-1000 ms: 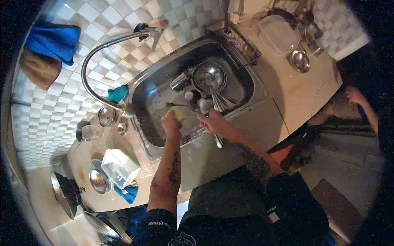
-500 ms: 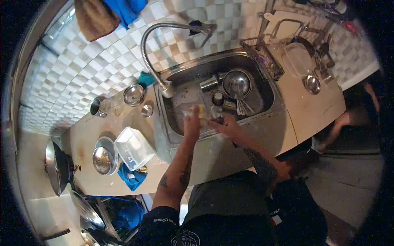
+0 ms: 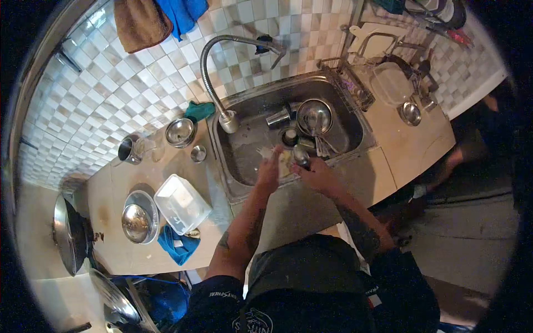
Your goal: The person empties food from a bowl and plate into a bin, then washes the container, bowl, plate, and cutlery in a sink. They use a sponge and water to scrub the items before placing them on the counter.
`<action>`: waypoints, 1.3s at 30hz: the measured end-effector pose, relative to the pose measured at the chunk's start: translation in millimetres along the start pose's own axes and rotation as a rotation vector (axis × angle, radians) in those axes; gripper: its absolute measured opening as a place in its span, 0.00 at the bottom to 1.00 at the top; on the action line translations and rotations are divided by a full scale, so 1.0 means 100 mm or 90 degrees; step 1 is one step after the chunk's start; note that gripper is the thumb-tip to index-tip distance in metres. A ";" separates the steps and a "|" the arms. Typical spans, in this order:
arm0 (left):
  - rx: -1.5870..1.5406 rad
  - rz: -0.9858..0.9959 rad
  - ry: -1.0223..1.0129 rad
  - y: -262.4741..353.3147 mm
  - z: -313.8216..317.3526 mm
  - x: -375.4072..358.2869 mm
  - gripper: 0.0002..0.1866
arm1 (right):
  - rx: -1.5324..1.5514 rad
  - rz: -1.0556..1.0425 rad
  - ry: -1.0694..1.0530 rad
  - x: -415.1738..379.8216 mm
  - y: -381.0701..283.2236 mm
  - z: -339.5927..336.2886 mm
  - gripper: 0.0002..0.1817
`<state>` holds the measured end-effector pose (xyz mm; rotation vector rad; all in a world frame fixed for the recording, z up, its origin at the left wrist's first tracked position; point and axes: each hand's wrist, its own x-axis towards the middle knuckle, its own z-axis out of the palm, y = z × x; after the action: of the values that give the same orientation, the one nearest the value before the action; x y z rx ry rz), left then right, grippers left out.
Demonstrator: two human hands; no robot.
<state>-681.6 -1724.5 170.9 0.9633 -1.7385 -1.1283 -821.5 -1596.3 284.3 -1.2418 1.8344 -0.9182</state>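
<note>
My right hand (image 3: 315,176), at the sink's front edge, is closed on a small, shiny, rounded metal piece (image 3: 301,156) whose exact kind I cannot make out. Facing it over the basin, my left hand (image 3: 268,171) is at a yellowish, sponge-like thing (image 3: 286,160), fingers partly hidden. Inside the steel sink (image 3: 233,161), beyond the hands, are a metal bowl (image 3: 315,116), a metal tumbler (image 3: 277,117), a dark-mouthed cup (image 3: 289,136) and several spoons (image 3: 325,146).
A flexible faucet (image 3: 228,122) hangs over the sink's left side. Left on the counter are a white plastic tub (image 3: 180,205), metal bowls (image 3: 136,223), a blue cloth (image 3: 177,245) and a small metal cup (image 3: 198,154). A wire rack (image 3: 355,89) borders the right; another person's arm (image 3: 452,161) shows there.
The yellowish thing now shows right of my left fingers, nearer my right hand. My right hand has shifted slightly, and the metal piece shows more clearly. The camera view has tilted a little.
</note>
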 end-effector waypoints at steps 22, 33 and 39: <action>-0.407 -0.421 0.204 0.45 -0.48 -0.21 0.29 | 0.178 0.037 -0.365 0.57 -0.13 0.08 0.11; -0.251 -0.005 0.366 0.35 -1.16 -0.31 0.16 | -0.020 -0.185 -0.081 0.50 -0.02 0.19 0.19; 0.723 -0.021 0.061 0.67 -2.78 -0.87 0.21 | 0.208 -0.037 -0.202 0.58 0.35 0.37 0.14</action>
<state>-405.6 -1709.7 283.4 1.6415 -2.2742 0.0135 -819.9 -1647.2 226.2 -1.1623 1.3470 -0.9472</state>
